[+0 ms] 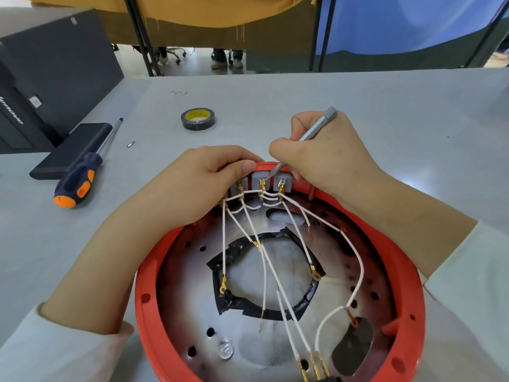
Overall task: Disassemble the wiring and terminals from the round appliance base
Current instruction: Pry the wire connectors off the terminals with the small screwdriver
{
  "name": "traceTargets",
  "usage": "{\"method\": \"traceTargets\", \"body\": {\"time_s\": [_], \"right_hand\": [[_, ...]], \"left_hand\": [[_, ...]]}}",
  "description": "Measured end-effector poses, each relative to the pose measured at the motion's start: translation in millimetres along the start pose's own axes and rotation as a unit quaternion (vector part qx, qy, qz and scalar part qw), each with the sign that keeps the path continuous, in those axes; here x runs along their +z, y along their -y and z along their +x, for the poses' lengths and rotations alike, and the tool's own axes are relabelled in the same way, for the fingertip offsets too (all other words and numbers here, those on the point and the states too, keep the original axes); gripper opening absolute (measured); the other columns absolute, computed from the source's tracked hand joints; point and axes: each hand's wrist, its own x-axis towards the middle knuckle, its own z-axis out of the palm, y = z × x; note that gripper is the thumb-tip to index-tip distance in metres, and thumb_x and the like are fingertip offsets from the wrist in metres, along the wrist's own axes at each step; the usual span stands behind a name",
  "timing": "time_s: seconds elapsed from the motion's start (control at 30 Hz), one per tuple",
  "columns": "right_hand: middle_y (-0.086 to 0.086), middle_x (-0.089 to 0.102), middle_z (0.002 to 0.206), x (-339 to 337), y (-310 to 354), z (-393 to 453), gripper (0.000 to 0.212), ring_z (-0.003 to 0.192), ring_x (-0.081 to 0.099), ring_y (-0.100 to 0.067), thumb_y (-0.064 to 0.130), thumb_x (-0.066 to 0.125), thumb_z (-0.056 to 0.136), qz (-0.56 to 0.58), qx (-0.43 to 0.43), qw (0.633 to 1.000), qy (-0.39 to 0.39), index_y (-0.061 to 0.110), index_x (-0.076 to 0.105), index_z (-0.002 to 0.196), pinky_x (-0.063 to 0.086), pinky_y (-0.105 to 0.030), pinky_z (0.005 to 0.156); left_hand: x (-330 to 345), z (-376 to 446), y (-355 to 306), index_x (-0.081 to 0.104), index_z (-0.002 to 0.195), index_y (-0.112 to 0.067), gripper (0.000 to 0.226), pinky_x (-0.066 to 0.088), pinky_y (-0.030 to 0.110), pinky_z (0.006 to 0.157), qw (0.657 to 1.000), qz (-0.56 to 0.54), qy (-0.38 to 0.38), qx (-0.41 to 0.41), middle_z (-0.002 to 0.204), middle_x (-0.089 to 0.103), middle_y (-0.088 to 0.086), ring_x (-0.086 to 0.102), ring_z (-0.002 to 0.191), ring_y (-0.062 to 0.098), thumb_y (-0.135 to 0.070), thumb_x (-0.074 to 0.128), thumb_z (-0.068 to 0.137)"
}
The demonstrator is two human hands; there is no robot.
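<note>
On the grey table [358,100], far left, a large screwdriver [80,177] with a dark blue and orange handle lies idle beside a flat black block [68,150]; a small loose bit [130,144] lies near its shaft and a roll of black electrical tape [198,118] sits further back. None is touching the work.

The left hand [187,183] grips the far rim of the round appliance base [407,274], fingers curled over the red edge and thumb pressed on top, just beside the grey terminal blocks [260,181]. The base lies open side up at the near centre of the table, red plastic ring around a perforated metal plate.

White insulated wires [271,271] fan from the blocks across the plate, ending in brass ring and spade terminals [222,283].

The right hand [319,158] pinches a slim grey precision screwdriver [316,130] like a pen, tip set at the centre block's brass connector.

Assessment: the base appears light and rigid; holding it by the rim suits it. The wires look thin and limp, and the crimped terminals are probably easily bent. Pulling should be by the brass connector body, not the wire, lest a crimp tear. Whether the connectors are screwed or push-fit cannot be determined.
</note>
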Motion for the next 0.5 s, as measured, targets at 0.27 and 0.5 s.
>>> {"method": "traceTargets", "body": {"time_s": [0.27, 0.5], "right_hand": [[-0.006, 0.039, 0.046, 2.3, 0.6, -2.2, 0.033, 0.038, 0.033, -0.008, 0.008, 0.062, 0.071, -0.007, -0.021, 1.000, -0.002, 0.015, 0.037, 0.052, 0.031, -0.021, 0.040], [-0.004, 0.038, 0.045, 1.2, 0.4, -0.1, 0.031, 0.042, 0.037, -0.012, 0.008, 0.062, 0.071, -0.011, -0.011, 1.000, -0.015, 0.014, 0.038, 0.052, 0.033, -0.023, 0.043]], "left_hand": [[0.7, 0.1, -0.2, 0.065, 0.101, -0.043, 0.022, 0.043, 0.011, 0.076, 1.000, 0.002, -0.003, 0.004, 0.091, 0.068, -0.024, 0.058, 0.088, -0.006, -0.034, 0.047, 0.096], [0.2, -0.1, 1.6, 0.065, 0.101, -0.046, 0.022, 0.045, 0.016, 0.076, 1.000, 0.005, 0.004, 0.004, 0.089, 0.068, -0.024, 0.059, 0.086, -0.005, -0.036, 0.046, 0.096]]}}
